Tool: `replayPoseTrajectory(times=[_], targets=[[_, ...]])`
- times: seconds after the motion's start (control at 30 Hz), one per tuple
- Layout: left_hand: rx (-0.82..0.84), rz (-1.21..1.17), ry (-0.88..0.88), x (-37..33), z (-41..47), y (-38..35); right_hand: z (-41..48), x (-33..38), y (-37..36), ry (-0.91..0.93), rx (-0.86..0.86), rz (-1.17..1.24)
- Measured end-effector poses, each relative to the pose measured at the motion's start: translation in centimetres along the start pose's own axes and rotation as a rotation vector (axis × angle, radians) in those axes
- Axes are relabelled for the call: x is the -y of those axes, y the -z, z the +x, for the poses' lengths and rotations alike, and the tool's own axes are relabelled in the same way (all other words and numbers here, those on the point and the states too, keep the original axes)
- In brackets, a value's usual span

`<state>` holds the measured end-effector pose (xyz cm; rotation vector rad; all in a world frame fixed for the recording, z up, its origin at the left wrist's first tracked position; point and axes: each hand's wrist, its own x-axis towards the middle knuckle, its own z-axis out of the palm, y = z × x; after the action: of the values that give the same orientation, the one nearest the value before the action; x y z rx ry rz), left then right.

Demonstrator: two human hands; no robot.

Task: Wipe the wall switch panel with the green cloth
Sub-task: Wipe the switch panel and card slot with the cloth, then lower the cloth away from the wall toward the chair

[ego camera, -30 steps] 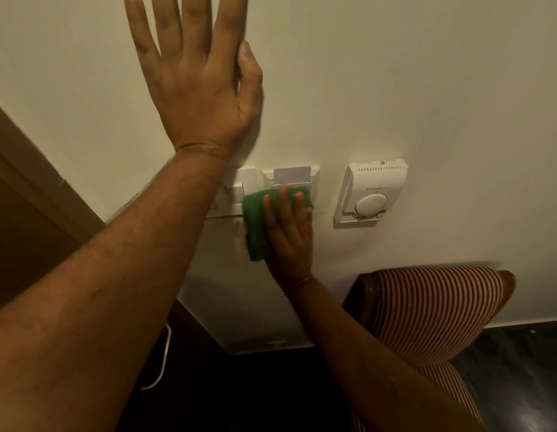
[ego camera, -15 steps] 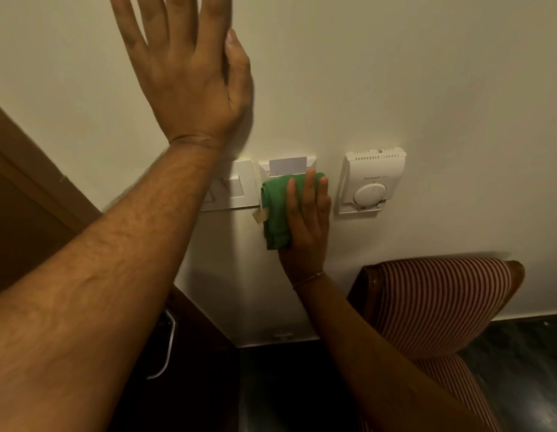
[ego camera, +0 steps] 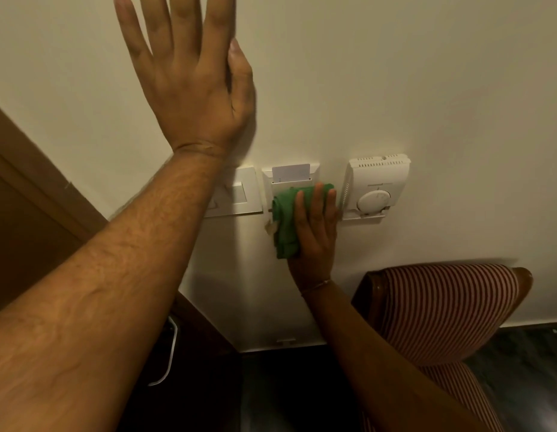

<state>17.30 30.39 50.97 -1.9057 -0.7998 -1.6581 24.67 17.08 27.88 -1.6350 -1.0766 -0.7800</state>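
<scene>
Right hand (ego camera: 314, 232) flat, pressing green cloth (ego camera: 286, 222) on card-slot panel (ego camera: 291, 182). Left hand (ego camera: 190, 88) spread open on wall (ego camera: 395, 73), holding nothing. Thermostat (ego camera: 375, 188) lettering unreadable.

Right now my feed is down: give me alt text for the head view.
The right hand presses a green cloth flat against the key-card switch panel on a cream wall, between a rocker switch plate and a dial thermostat. The left hand is spread flat on the wall above. A striped chair stands lower right.

head-worn view, facing wall (ego camera: 395, 73) closely, angled downward
</scene>
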Motion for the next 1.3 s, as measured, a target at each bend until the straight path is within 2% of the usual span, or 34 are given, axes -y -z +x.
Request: replayPoseTrajectory(times=[0.1, 0.2, 0.27, 0.33, 0.5, 0.57, 0.67, 0.8, 0.87, 0.93, 1.0, 1.13, 1.3], targets=[[0.002, 0.062, 0.017, -0.3, 0.1, 0.6, -0.3, 1.9, -1.2, 0.013, 0.038, -0.002], [0.022, 0.027, 0.016, -0.5, 0.3, 1.1, -0.9, 2.5, -1.9, 0.314, 0.126, -0.116], [0.047, 0.004, 0.03, -0.6, 0.2, 1.4, -0.8, 2.4, -2.3, 0.422, 0.129, -0.146], [0.072, 0.028, 0.015, -0.7, 0.4, 1.6, -0.6, 2.5, -2.0, 0.399, 0.171, -0.127], [0.158, -0.023, -0.058, -0.9, 1.7, 2.7, -0.7, 2.7, 2.0, 0.423, 0.457, 0.074], [0.191, -0.061, -0.071, -0.7, 2.1, 3.6, 1.0, 2.8, 5.2, 0.398, 0.369, 0.069], [0.253, -0.144, -0.046, -0.6, 1.8, 5.1, 6.1, 1.8, 10.0, 0.25, 0.157, -0.016], [0.386, -0.188, 0.09, -2.3, -4.5, 7.3, 9.9, -2.0, 15.2, 0.132, 0.009, 0.024], [0.52, -0.191, 0.14, -4.4, -10.8, 8.9, 7.7, -4.6, 16.7, 0.098, 0.104, 0.011], [0.689, -0.208, 0.162, -6.5, -18.0, 10.9, 3.5, -6.9, 17.7, 0.059, 0.285, -0.039], [0.861, -0.249, 0.18, -8.7, -26.1, 13.2, -2.7, -10.4, 18.4, -0.001, 0.461, -0.065], [1.158, -0.256, 0.211, -11.2, -40.7, 18.8, -16.6, -15.7, 21.2, -0.178, 0.697, -0.037], [1.487, -0.154, 0.114, -13.0, -53.7, 23.8, -31.4, -20.5, 24.3, -0.375, 1.016, -0.078]])
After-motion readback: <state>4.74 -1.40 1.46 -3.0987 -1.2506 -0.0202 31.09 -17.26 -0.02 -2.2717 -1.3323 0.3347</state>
